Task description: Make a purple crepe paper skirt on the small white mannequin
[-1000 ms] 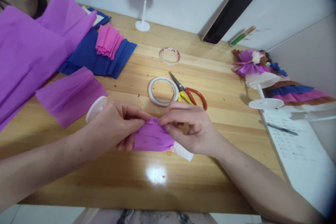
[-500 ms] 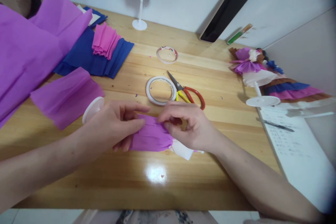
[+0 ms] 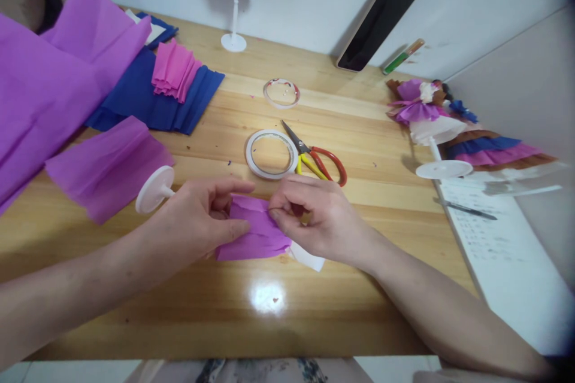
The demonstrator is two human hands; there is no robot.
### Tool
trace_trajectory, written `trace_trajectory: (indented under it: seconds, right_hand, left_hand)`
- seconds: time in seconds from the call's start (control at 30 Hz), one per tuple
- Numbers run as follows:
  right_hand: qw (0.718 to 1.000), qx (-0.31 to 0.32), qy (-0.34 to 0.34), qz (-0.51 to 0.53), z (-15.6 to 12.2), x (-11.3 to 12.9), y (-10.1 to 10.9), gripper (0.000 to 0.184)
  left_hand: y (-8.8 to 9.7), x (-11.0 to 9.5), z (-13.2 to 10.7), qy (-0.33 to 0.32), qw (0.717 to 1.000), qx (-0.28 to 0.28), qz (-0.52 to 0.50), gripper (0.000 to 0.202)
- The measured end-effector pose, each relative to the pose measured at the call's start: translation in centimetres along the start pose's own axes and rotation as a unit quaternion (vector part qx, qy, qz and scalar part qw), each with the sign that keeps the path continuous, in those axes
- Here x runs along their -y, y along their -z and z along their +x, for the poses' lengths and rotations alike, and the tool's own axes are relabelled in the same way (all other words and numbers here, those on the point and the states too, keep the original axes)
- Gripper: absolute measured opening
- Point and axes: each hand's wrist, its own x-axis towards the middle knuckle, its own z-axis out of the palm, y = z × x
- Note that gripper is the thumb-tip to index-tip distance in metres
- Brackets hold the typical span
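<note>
A piece of purple crepe paper (image 3: 258, 238), gathered in folds, lies under both my hands above the table. My left hand (image 3: 211, 215) grips its left side, with the thumb on top and the other fingers partly behind. At its upper right edge, my right hand (image 3: 309, 212) pinches the paper between thumb and fingertips. A white round base (image 3: 155, 190) with a short rod sticks out left of my left hand; the rod runs out of sight behind that hand. A white piece (image 3: 308, 256) shows below my right hand, at the right end of the purple paper.
Beyond my hands lie a tape roll (image 3: 272, 154), scissors (image 3: 314, 158) and a clear ring (image 3: 281, 93). Purple (image 3: 110, 167), blue (image 3: 135, 99) and pink (image 3: 175, 72) crepe paper is at left. A paper-dressed figure on a stand (image 3: 442, 169), a phone (image 3: 381, 18) and written sheets (image 3: 507, 251) are at right.
My right hand has shifted slightly along the paper's upper edge, and the paper lies a little flatter. More of the white base and its rod shows. The whole view has shifted slightly.
</note>
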Motion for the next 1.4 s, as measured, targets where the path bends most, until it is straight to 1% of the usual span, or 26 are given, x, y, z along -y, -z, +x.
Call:
trace_trajectory:
  seconds: [0.13, 0.27, 0.4, 0.57, 0.73, 0.9, 1.03, 1.17, 1.3, 1.4]
  right_hand:
    - [0.999, -0.015, 0.019, -0.027, -0.08, -0.10, -0.09, 0.018]
    - [0.998, 0.000, 0.037, -0.043, -0.11, -0.16, -0.18, 0.017]
    - [0.998, 0.015, 0.048, -0.048, -0.19, -0.13, -0.17, 0.017]
    - [0.998, 0.005, 0.057, -0.042, -0.25, 0.03, -0.18, 0.017]
    - [0.998, -0.009, 0.039, -0.045, -0.11, 0.14, -0.31, 0.013]
    - [0.997, -0.005, 0.052, -0.053, -0.02, 0.07, -0.37, 0.017]
    - [0.996, -0.015, 0.044, -0.071, -0.09, 0.04, -0.31, 0.018]
    - [0.993, -0.032, 0.046, -0.099, -0.15, 0.10, -0.33, 0.018]
    - [0.993, -0.013, 0.047, -0.103, -0.22, 0.25, -0.29, 0.020]
    - [0.996, -0.010, 0.044, -0.081, -0.21, 0.33, -0.26, 0.019]
  left_hand:
    - [0.12, 0.10, 0.01, -0.010, 1.000, 0.003, -0.002, 0.054]
    - [0.04, -0.16, 0.03, -0.012, 1.000, 0.018, -0.016, 0.049]
    - [0.00, -0.30, 0.05, 0.001, 0.999, 0.020, -0.029, 0.046]
    - [0.09, -0.30, -0.15, -0.012, 0.999, 0.039, -0.017, 0.041]
    - [0.09, -0.40, -0.39, 0.000, 1.000, 0.025, 0.008, 0.044]
    - [0.13, -0.06, -0.21, -0.010, 0.999, 0.049, -0.005, 0.048]
    - [-0.07, -0.03, -0.32, -0.003, 0.999, 0.033, -0.017, 0.044]
    - [-0.20, -0.24, -0.59, 0.002, 0.999, 0.040, -0.026, 0.045]
    - [0.05, -0.03, -0.55, 0.006, 0.999, 0.039, 0.008, 0.046]
    - [0.20, 0.25, -0.41, 0.001, 0.998, 0.055, 0.009, 0.049]
